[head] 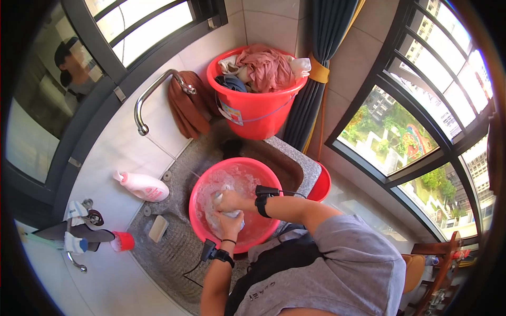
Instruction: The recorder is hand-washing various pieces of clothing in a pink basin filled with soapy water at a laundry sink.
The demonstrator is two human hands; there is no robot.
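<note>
A pink plastic basin (276, 227) of sudsy water stands in the stone laundry sink. Inside it, a whitish wet cloth (236, 214) is bunched between my two hands, partly covered by them and by foam. My left hand (230, 224) grips the cloth from the near side. My right hand (229, 200) closes on it just beyond, close to my left. A thin stream of water runs from the chrome faucet (138, 106) toward the basin's left rim.
A red bucket (257, 114) piled with clothes stands at the sink's far corner. A pink-white detergent bottle (144, 187) and a soap bar (158, 229) lie left of the basin. A ribbed washboard surface (174, 256) is nearer me. A red cup (123, 241) is by the wall.
</note>
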